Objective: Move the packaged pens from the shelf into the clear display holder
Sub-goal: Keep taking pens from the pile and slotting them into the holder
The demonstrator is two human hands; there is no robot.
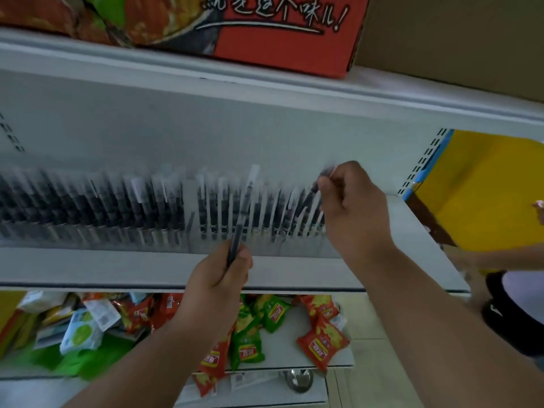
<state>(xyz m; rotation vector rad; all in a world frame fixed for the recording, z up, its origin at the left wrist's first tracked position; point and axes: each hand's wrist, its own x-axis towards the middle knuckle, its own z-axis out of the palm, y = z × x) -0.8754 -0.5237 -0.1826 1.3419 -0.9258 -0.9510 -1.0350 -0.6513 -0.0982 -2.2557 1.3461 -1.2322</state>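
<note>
A long row of dark pens in clear sleeves stands upright in the clear display holder (88, 234) on the white shelf (412, 231). My left hand (217, 278) grips one packaged pen (243, 213) by its lower end; the pen leans up over the middle of the row. My right hand (350, 207) pinches the top of another packaged pen (312, 198) at the right end of the row. The picture is blurred by motion, so single pens are hard to tell apart.
A red printed carton (282, 33) sits on the shelf above. Below lie several red and green snack packets (321, 343). A yellow panel (485, 187) and another person's arm (500, 257) are at the right.
</note>
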